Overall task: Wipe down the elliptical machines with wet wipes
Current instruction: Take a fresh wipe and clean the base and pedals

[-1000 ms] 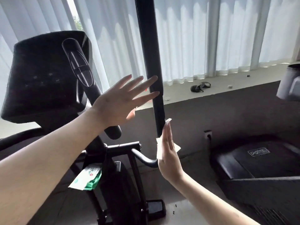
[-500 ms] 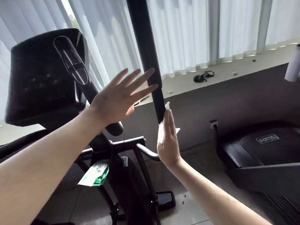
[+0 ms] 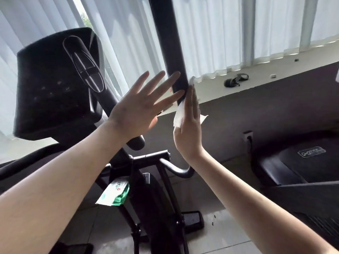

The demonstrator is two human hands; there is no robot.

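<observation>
Strong daylight pours through the white curtains (image 3: 211,33) — everything's backlit, so the console (image 3: 55,85) and upright bar (image 3: 168,43) go near-black. The floor (image 3: 211,241) sits dim. Wide-angle distortion bends the edges — slightly soft throughout.

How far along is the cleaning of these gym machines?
Early, it seems. Done: one wipe is out, and the pack sits tucked lower down. In hand: the right hand presses the wipe flat against the black pole, while the left hand braces the other side. Left: the console shows pale specks, and the machine on the right looks not yet reached.
</observation>
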